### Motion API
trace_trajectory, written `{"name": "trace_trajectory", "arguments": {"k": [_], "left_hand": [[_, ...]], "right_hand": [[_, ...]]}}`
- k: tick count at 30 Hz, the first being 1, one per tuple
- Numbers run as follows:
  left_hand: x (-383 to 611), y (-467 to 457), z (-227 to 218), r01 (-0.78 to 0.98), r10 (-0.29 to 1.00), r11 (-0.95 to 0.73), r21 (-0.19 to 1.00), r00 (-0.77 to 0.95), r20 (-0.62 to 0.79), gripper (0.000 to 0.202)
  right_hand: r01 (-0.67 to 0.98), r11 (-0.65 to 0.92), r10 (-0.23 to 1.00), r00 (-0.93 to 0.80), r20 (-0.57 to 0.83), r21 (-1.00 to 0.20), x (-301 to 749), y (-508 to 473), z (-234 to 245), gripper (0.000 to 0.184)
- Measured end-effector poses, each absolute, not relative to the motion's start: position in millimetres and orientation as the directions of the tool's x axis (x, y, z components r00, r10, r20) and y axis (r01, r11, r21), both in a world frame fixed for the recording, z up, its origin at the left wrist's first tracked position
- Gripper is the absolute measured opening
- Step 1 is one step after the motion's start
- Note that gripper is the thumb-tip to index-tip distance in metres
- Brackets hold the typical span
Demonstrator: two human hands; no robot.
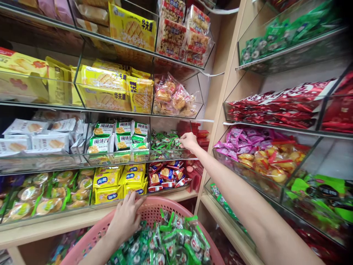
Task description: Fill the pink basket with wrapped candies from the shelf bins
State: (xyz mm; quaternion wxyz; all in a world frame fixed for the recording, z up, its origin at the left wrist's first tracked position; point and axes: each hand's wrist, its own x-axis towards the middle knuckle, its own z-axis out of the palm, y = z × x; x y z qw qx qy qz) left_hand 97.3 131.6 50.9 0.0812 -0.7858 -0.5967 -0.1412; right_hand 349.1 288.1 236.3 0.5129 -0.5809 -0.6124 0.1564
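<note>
My right hand reaches into a shelf compartment, with its fingers pinched together beside small green-wrapped candies. Whatever lies between those fingertips is too small to make out. My left hand is over the far left part of a pink plastic basket with round holes, its fingers loosely bent and apart, nothing seen in them. The basket holds a heap of green-and-clear wrapped candies; darker green packets lie on its left side, partly hidden by my left wrist.
Clear-fronted bins hold white-and-green packets, yellow snack packs, red-and-blue packets and yellow waffle packs. At right, another shelf carries red packets and purple candies. A wooden upright stands between the shelves.
</note>
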Motion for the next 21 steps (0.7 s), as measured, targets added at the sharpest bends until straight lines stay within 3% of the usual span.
{"name": "trace_trajectory", "arguments": {"k": [13, 18, 21], "left_hand": [[97.1, 132.8, 52.8, 0.96, 0.92, -0.278, 0.039, 0.255, 0.297, 0.058], [98.2, 130.9, 57.4, 0.951, 0.912, -0.306, 0.037, 0.281, 0.299, 0.054], [99.9, 132.1, 59.0, 0.945, 0.905, -0.324, 0.044, 0.296, 0.305, 0.051]], "right_hand": [[0.279, 0.528, 0.81, 0.119, 0.575, -0.802, 351.8, 258.5, 258.3, 0.008], [0.113, 0.601, 0.786, 0.098, 0.611, -0.791, 363.3, 186.5, 239.0, 0.01], [0.144, 0.594, 0.791, 0.076, 0.607, -0.792, 372.2, 118.3, 213.4, 0.018]]}}
